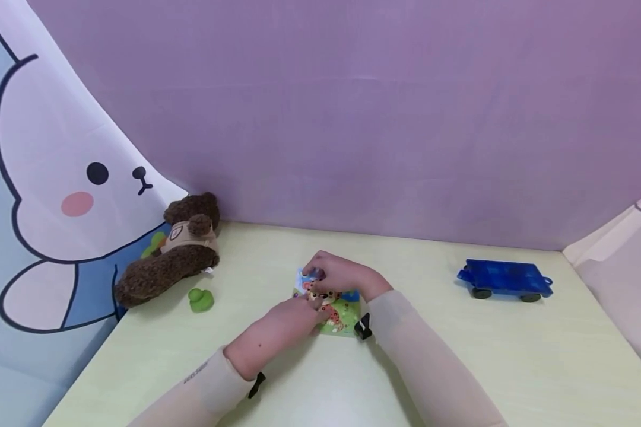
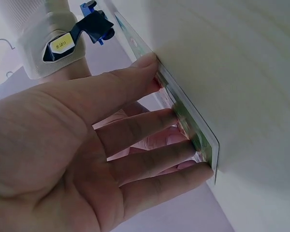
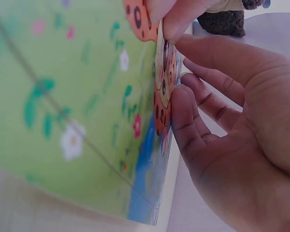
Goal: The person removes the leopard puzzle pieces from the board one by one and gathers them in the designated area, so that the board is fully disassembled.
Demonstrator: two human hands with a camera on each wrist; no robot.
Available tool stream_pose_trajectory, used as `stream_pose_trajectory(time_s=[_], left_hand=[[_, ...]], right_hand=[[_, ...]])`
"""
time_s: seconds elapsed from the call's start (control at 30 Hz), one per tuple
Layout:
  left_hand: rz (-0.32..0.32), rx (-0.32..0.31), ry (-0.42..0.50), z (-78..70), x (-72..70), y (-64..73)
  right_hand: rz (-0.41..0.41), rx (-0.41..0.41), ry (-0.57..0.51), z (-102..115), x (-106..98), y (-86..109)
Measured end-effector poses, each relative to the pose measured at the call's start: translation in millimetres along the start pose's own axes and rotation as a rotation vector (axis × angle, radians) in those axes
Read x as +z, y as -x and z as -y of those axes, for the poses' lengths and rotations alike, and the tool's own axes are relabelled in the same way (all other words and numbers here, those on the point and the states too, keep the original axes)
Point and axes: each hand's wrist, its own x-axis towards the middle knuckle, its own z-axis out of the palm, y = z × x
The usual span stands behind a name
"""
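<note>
A thin picture puzzle board with a spotted leopard on a green meadow lies on the table between both hands. My left hand reaches its near left part. In the left wrist view the thumb and several nearly straight fingers touch the board's face. From the far right my right hand arches over the board. The right wrist view shows its fingertips on the leopard's spotted face, close beside the left hand's fingertips. Both hands partly hide the picture. Whether the face is a loose piece cannot be told.
A brown plush bear lies at the table's left back corner. Before it is a small green toy. A blue toy wagon with black wheels stands at the right. A purple cloth wall borders the table's back.
</note>
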Motion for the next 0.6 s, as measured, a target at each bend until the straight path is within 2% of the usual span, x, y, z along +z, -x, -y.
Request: stream_pose_trajectory(time_s=[0.37,0.6], left_hand=[[-0.030,-0.028,0.028,-3.1,7.8,5.0],[-0.046,-0.029,0.035,3.5,13.5,15.3]], right_hand=[[-0.017,0.006,0.016,0,2,-2.2],[-0.028,0.007,0.022,5,2,1.4]])
